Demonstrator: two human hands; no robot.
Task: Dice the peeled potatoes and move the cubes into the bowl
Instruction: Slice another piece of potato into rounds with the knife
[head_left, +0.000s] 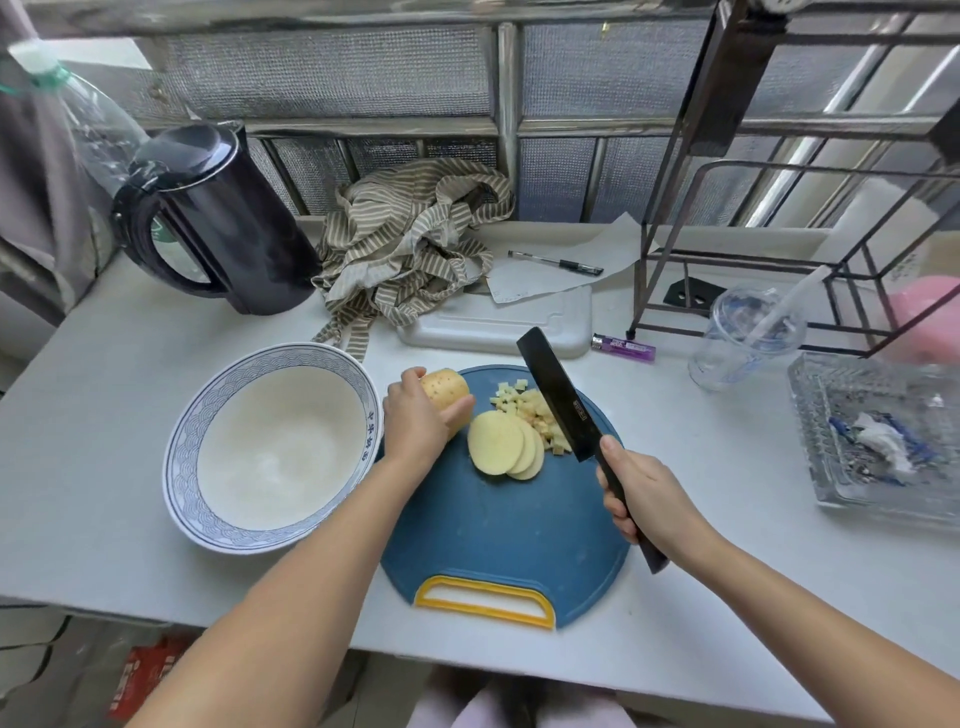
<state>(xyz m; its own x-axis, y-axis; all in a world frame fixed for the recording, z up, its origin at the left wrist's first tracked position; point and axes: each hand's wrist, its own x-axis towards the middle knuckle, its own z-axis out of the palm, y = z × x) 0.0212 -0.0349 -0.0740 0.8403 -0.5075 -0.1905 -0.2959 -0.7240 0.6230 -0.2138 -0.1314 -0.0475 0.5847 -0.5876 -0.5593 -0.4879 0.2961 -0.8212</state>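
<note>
From the head view, my left hand (415, 421) reaches forward over the left edge of the round blue cutting board (493, 545), its fingers (460, 410) curled around the uncut end of the potato (447, 387). My palm hides the potato's underside, so I cannot tell how it sits on the board.

My right hand (644, 493) grips the handle of the black knife (558, 400). The blade slants away to the left, and the handle's end pokes out behind my palm. The blade crosses in front of the potato cubes (524, 402) and covers part of the pile. I cannot tell whether its edge touches the board.

Three overlapping potato slices (498, 441) lie flat between the potato and the blade.

The bowl (182, 452) stands on the table (104, 493) just beside the board's left edge, though my left wrist covers the spot where they might meet. Bare blue board stretches from the slices to its yellow handle, which lies near the table's front edge. A purple lighter (623, 348) and a white tray (498, 327) lie just past the board's far edge.
</note>
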